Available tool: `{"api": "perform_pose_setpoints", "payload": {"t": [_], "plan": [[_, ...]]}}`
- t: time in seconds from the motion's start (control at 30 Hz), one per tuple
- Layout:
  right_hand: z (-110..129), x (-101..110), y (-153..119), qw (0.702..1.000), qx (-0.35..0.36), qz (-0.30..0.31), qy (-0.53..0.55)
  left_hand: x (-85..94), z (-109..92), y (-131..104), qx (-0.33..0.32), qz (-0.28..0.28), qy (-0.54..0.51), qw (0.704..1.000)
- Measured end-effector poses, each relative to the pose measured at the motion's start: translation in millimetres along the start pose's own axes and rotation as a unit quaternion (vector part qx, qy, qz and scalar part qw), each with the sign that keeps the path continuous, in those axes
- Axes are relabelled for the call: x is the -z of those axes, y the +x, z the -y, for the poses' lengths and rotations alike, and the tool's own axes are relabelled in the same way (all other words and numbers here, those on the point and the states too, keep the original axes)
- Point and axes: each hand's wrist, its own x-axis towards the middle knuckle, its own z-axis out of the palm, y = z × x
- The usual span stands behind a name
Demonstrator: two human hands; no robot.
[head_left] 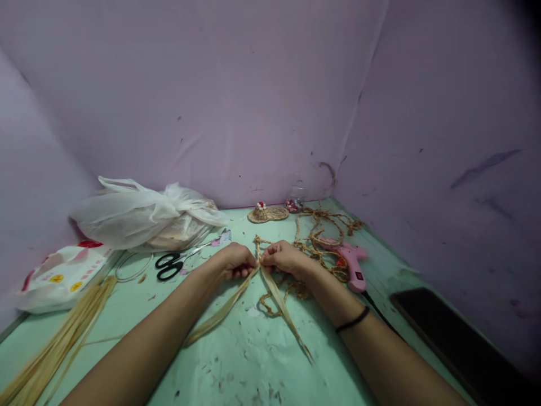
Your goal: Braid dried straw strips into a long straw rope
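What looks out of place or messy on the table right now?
The braided cord sprawls in tangled loops over the pink glue gun. Scraps litter the green table.

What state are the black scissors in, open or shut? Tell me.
Shut: the black scissors lie flat on the green table, their two handle loops side by side and blades together, left of the left hand.

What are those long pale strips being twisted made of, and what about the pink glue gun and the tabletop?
The strips pinched between the left hand and right hand look like dried plant fibre, perhaps raffia or straw: flat, matte, tan. The glue gun looks like smooth pink plastic. The tabletop seems a hard surface painted mint green, scuffed and worn.
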Motion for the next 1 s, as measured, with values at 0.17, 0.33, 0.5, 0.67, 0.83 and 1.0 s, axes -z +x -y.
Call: {"api": "perform_pose_setpoints", "payload": {"t": [0.17,0.33,0.5,0.67,0.83,1.0], "plan": [[-1.4,1.5,0.3,1.0,0.019,0.009,-0.004,-8.4,-8.4,-13.3,-0.058,-0.105,0.141,0.983],[-6.7,4.5,2.5,0.999,0.036,0.024,0.004,-11.7,-14.5,-26.4,0.018,-0.057,0.08,0.995],[-6.6,8.3,1.4,0.998,0.036,0.049,0.014,-10.2,-7.1,-18.3,-0.026,-0.028,-0.008,0.999],[-2.9,10.9,-2.5,0.997,0.029,0.065,0.011,-5.9,0.7,-5.8,-0.04,0.001,-0.074,0.996],[-5.1,7.7,-0.1,0.996,0.062,0.047,-0.037,-8.0,-1.0,-5.5,-0.037,-0.042,-0.03,0.998],[-8.9,3.2,4.4,0.989,0.091,0.008,-0.116,-14.5,-8.5,-14.8,-0.002,-0.088,0.034,0.996]]}}
